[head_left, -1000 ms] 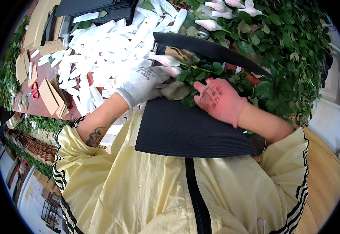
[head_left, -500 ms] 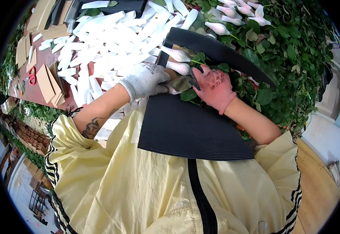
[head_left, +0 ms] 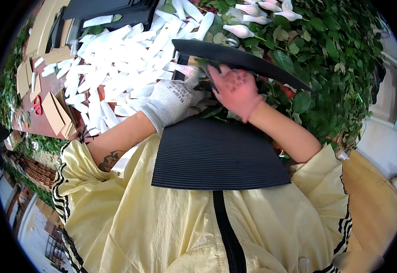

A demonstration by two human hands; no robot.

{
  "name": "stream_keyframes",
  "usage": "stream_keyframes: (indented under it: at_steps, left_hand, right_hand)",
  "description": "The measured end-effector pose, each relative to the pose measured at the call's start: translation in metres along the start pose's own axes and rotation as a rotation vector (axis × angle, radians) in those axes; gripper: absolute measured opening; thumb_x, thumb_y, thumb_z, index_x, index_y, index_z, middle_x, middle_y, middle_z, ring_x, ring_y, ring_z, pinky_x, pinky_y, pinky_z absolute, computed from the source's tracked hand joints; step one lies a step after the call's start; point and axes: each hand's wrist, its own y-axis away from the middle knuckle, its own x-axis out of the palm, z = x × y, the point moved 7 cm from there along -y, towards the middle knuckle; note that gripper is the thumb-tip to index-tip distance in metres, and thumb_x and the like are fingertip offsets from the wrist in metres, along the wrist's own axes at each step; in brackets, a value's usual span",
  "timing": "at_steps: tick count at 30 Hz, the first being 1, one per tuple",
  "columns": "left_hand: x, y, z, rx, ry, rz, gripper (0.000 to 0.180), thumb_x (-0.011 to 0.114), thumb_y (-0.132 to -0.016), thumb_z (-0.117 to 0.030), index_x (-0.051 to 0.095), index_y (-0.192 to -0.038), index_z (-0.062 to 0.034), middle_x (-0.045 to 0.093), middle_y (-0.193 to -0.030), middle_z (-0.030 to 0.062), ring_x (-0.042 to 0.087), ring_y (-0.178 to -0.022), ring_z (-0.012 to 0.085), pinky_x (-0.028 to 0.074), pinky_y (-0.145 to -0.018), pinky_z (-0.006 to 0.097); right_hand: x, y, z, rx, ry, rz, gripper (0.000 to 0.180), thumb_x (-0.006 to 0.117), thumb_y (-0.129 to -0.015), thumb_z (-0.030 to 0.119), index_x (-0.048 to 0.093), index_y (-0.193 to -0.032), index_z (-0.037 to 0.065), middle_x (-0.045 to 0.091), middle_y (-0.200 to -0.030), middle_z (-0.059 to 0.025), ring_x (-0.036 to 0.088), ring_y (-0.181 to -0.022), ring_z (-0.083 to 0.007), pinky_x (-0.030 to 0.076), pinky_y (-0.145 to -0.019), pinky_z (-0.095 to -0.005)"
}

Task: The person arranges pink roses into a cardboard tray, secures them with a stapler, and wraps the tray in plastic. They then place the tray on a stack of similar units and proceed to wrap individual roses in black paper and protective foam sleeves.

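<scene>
A black ribbed sheet [head_left: 221, 157] rests against my front, and a second black curved flap [head_left: 235, 54] stands up on the far side. Between them lie leafy stems and a pinkish flower bud in a white net sleeve [head_left: 188, 70]. My left hand [head_left: 173, 100], in a light grey glove, is closed low beside this bud, its thumb near the bud; what its fingers hold is hidden. My right hand [head_left: 236, 88], in a pink glove with dark fingertips, curls over the leaves just under the flap. Its fingertips are bent inward, and their grip is out of sight.
White net sleeves [head_left: 112, 68] cover the table in a heap. At left lie red-handled scissors [head_left: 37, 105] and cardboard pieces [head_left: 56, 113]. Netted flower buds [head_left: 239, 31] and leafy stems [head_left: 317, 91] pile up at far right. Black sheets [head_left: 103, 13] are stacked at the back.
Both hands and the curved flap have shifted left. One netted bud remains visible between the hands where two showed before. More of the near ribbed sheet shows.
</scene>
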Motion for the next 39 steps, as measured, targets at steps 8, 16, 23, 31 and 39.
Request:
stream_keyframes:
  at_steps: [8, 16, 23, 31, 39]
  left_hand:
    - [-0.012, 0.001, -0.010, -0.001, -0.144, -0.097, 0.040, 0.072, -0.074, -0.028, 0.065, -0.112, -0.0166, 0.055, -0.119, 0.0098, 0.060, -0.100, 0.0279, 0.049, -0.084, 0.042]
    - [-0.012, -0.015, -0.024, 0.111, -0.344, -0.091, 0.054, 0.075, -0.069, -0.036, 0.060, -0.117, -0.0169, 0.055, -0.126, 0.0101, 0.052, -0.116, 0.0282, 0.039, -0.101, 0.045]
    - [-0.023, -0.014, -0.029, 0.168, -0.402, -0.140, 0.069, 0.079, -0.064, -0.035, 0.055, -0.122, -0.0079, 0.055, -0.120, 0.0102, 0.054, -0.106, 0.0293, 0.040, -0.099, 0.043]
    - [-0.024, -0.023, -0.039, 0.182, -0.297, -0.081, 0.072, 0.079, -0.062, -0.031, 0.053, -0.125, -0.0071, 0.053, -0.122, 0.0120, 0.053, -0.105, 0.0298, 0.046, -0.085, 0.041]
    - [-0.016, -0.018, -0.030, 0.178, -0.340, -0.068, 0.073, 0.076, -0.066, -0.031, 0.050, -0.129, -0.0081, 0.051, -0.125, 0.0115, 0.052, -0.108, 0.0284, 0.044, -0.088, 0.041]
  right_hand:
    - [0.032, 0.012, -0.012, -0.077, 0.126, 0.171, 0.033, 0.045, -0.089, 0.016, 0.056, -0.120, 0.014, 0.059, -0.101, -0.0107, 0.066, -0.079, -0.0253, 0.050, -0.058, -0.0359]
    - [-0.052, 0.070, -0.054, 0.129, -0.139, 0.385, 0.045, 0.054, -0.085, 0.027, 0.049, -0.130, 0.021, 0.061, -0.120, -0.0092, 0.058, -0.107, -0.0187, 0.045, -0.092, -0.0324]
    - [-0.083, 0.025, -0.200, 0.243, -0.458, -0.266, 0.030, 0.056, -0.076, 0.009, 0.068, -0.103, 0.008, 0.069, -0.100, -0.0096, 0.067, -0.092, -0.0250, 0.053, -0.083, -0.0363]
    - [-0.017, 0.004, -0.176, 0.108, 0.239, 0.133, 0.026, 0.054, -0.091, 0.025, 0.057, -0.113, 0.012, 0.062, -0.106, -0.0096, 0.066, -0.087, -0.0259, 0.052, -0.069, -0.0357]
    - [-0.349, 0.280, -0.246, 0.929, 0.268, -1.386, 0.013, 0.065, -0.084, 0.014, 0.064, -0.088, 0.001, 0.064, -0.073, -0.0051, 0.056, -0.063, -0.0132, 0.047, -0.059, -0.0298]
